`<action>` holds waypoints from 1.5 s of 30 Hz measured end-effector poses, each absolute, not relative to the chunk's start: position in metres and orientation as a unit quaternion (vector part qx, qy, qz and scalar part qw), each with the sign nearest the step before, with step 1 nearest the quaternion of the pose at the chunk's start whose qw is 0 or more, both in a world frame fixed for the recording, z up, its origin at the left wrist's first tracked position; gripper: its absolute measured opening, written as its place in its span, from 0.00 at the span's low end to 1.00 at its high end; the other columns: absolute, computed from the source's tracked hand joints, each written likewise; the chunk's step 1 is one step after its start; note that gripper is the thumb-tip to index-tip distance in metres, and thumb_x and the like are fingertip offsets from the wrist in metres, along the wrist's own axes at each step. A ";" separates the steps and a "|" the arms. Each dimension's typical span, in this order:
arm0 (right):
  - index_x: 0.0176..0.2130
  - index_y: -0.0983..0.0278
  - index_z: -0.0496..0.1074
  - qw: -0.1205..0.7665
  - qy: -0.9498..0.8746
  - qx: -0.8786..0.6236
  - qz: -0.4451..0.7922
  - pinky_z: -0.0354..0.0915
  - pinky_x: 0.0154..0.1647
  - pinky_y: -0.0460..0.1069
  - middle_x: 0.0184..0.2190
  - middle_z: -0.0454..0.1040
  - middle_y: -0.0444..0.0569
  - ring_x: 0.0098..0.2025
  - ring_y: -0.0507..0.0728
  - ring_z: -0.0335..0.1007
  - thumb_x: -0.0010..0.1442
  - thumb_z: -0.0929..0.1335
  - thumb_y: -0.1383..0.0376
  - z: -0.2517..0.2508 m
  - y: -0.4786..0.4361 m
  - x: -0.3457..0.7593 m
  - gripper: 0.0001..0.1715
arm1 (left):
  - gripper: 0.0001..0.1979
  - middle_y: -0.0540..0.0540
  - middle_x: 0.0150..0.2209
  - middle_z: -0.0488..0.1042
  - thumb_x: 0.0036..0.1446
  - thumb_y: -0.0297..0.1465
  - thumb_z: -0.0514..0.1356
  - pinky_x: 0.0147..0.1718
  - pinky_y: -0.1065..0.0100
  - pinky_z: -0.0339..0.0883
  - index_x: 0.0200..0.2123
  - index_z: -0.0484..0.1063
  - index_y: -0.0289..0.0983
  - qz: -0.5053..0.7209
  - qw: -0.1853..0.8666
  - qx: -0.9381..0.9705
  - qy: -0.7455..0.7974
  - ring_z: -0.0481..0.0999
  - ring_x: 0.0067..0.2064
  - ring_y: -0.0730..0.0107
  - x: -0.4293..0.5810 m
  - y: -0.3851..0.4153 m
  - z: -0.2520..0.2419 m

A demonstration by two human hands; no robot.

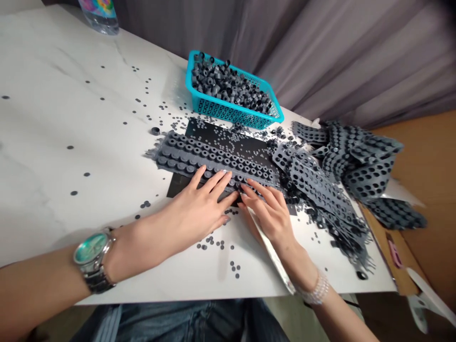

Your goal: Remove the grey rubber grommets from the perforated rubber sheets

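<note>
A dark grey rubber sheet [178, 152] with rows of raised round rings lies on a black mat [177, 185]. My left hand [192, 209] rests on the sheet's near edge, fingers stretched out and spread, with a watch on the wrist. My right hand [272, 213] is closed round a slim white-handled tool [272, 254], held slanted with its back end toward my lap. The tool's working tip is by the sheet's near row of rings, close to my left thumb. My fingers hide that tip, so its kind does not show.
Behind the mat stands a turquoise basket [231, 102] full of small dark rubber rings. Punched-out sheets [313, 183] and a crumpled heap of more [370, 161] lie at right. Small black discs [217, 244] are scattered over the white table [42, 142]. A bottle [101, 19] stands far left.
</note>
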State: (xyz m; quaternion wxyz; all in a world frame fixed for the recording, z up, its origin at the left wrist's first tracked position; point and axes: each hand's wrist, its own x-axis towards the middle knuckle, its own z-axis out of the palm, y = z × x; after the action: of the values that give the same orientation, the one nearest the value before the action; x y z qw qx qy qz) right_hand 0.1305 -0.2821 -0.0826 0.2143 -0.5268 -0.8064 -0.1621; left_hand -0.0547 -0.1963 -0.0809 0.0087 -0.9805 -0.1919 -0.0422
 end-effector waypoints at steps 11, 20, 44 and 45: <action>0.44 0.67 0.68 0.121 -0.822 -0.527 -0.178 0.65 0.52 0.57 0.49 0.76 0.64 0.59 0.64 0.67 0.65 0.62 0.76 -0.078 -0.276 0.128 0.09 | 0.26 0.31 0.67 0.56 0.67 0.41 0.49 0.63 0.40 0.48 0.63 0.62 0.34 -0.066 0.035 -0.982 -0.172 0.54 0.68 0.47 -0.057 -0.195 -0.088; 0.41 0.64 0.66 0.195 -0.809 -0.532 -0.155 0.65 0.49 0.57 0.47 0.78 0.59 0.59 0.65 0.68 0.63 0.66 0.74 -0.080 -0.283 0.125 0.06 | 0.25 0.32 0.67 0.57 0.67 0.41 0.47 0.62 0.40 0.49 0.61 0.64 0.36 -0.084 0.050 -0.981 -0.167 0.55 0.68 0.48 -0.057 -0.193 -0.093; 0.42 0.63 0.66 0.194 -0.782 -0.572 -0.153 0.66 0.52 0.58 0.48 0.77 0.59 0.61 0.63 0.64 0.65 0.64 0.73 -0.078 -0.284 0.130 0.07 | 0.28 0.30 0.68 0.54 0.67 0.42 0.47 0.63 0.40 0.44 0.65 0.58 0.34 -0.096 0.053 -0.981 -0.158 0.50 0.70 0.47 -0.061 -0.193 -0.100; 0.42 0.62 0.66 0.194 -0.790 -0.562 -0.149 0.65 0.52 0.59 0.49 0.77 0.59 0.61 0.64 0.64 0.65 0.64 0.72 -0.079 -0.285 0.130 0.07 | 0.28 0.30 0.68 0.54 0.67 0.41 0.47 0.64 0.41 0.44 0.65 0.58 0.34 -0.094 0.052 -0.981 -0.159 0.50 0.70 0.47 -0.060 -0.193 -0.100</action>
State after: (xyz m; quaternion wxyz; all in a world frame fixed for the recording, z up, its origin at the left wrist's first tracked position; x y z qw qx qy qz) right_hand 0.1299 -0.2845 -0.0794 0.1936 -0.5619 -0.7902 -0.1495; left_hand -0.0605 -0.1929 -0.0996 0.0522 -0.9813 -0.1594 -0.0944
